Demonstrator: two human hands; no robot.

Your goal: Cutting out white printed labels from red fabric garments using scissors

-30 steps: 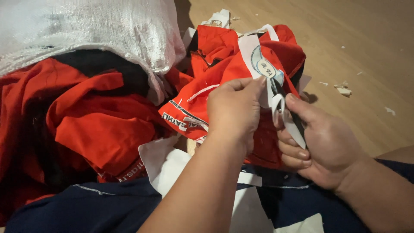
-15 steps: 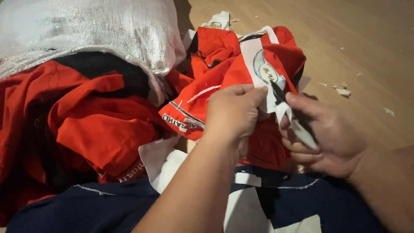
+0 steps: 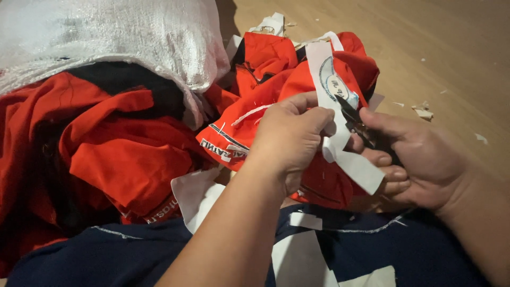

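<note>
- My left hand [image 3: 289, 141]: fingers pinched on the white strip [image 3: 340, 154] over the red cloth [image 3: 265, 106].
- My right hand [image 3: 425, 159]: fingers curled around small scissors [image 3: 357, 122], blades at the strip.

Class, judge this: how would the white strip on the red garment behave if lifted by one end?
The white strip probably flops: it bends over the left hand. It looks thin, so likely light. Its creases suggest it won't hold shape.

Your left hand [image 3: 289, 141] pinches a white fabric strip [image 3: 340, 119] on a red garment [image 3: 281, 79]. Your right hand [image 3: 419, 159] grips small dark scissors [image 3: 358, 125], blades touching the strip. A woven white sack [image 3: 106, 37] lies at the upper left.
</note>
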